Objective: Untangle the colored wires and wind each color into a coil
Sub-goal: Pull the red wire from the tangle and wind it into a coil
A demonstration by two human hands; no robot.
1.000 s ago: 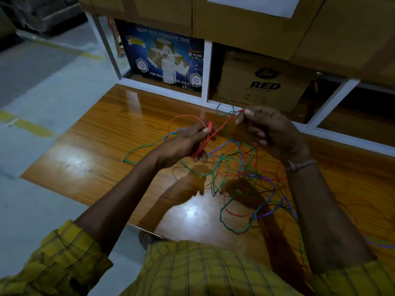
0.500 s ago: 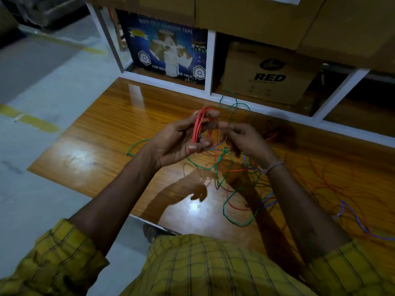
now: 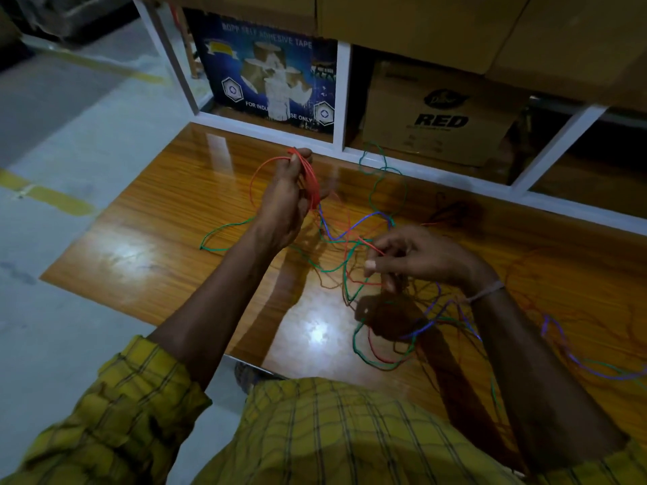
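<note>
The left hand (image 3: 285, 201) is raised toward the shelf side of the surface (image 3: 157, 218), its fingers curled round the red coil (image 3: 310, 176), a few loops stacked, their plane standing roughly upright. From the coil's lower edge the red wire (image 3: 345, 236) runs down and to the right, toward the right hand (image 3: 416, 257), which hangs lower and nearer the person, just above the tangle (image 3: 385, 309), pinching a red strand between thumb and fingertips. So the slack to be wound lies right of and below the coil, nearer the right hand; I judge that hand must feed it back up. I count three colours: one red coil begun, green wire (image 3: 378, 190) and blue wire (image 3: 574, 358) both loose, no coil of either.
</note>
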